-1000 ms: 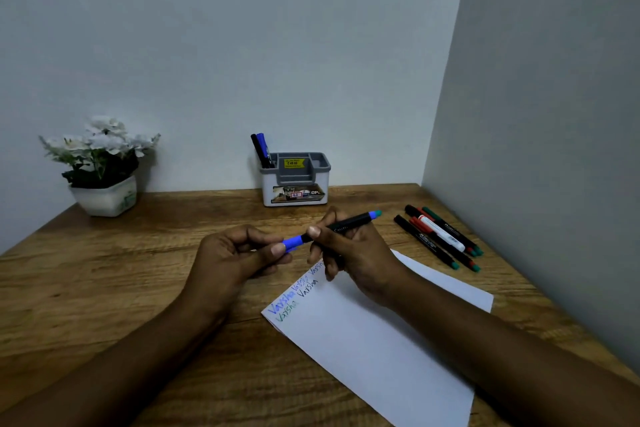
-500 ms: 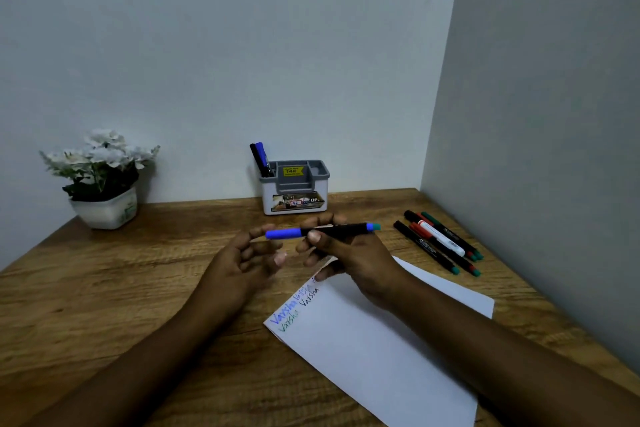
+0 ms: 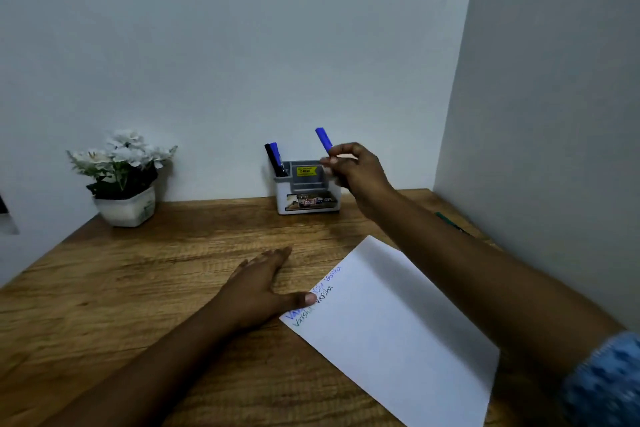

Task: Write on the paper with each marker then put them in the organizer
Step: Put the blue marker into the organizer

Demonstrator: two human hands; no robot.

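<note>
On the left, my left hand [image 3: 258,288] lies flat on the table [image 3: 138,288], fingers straight and holding nothing, its thumb resting on the left edge of the paper [image 3: 398,333] over the written words. Further right, by the far wall, the organizer [image 3: 308,196] carries two markers [image 3: 275,159] in its left compartment, and at its right side my right hand [image 3: 356,173] pinches the blue-capped marker [image 3: 323,139], fingers closed round the hidden barrel, cap up and tilted left. I judge it light, stiff and smooth, best held mid-barrel so it drops in straight.
</note>
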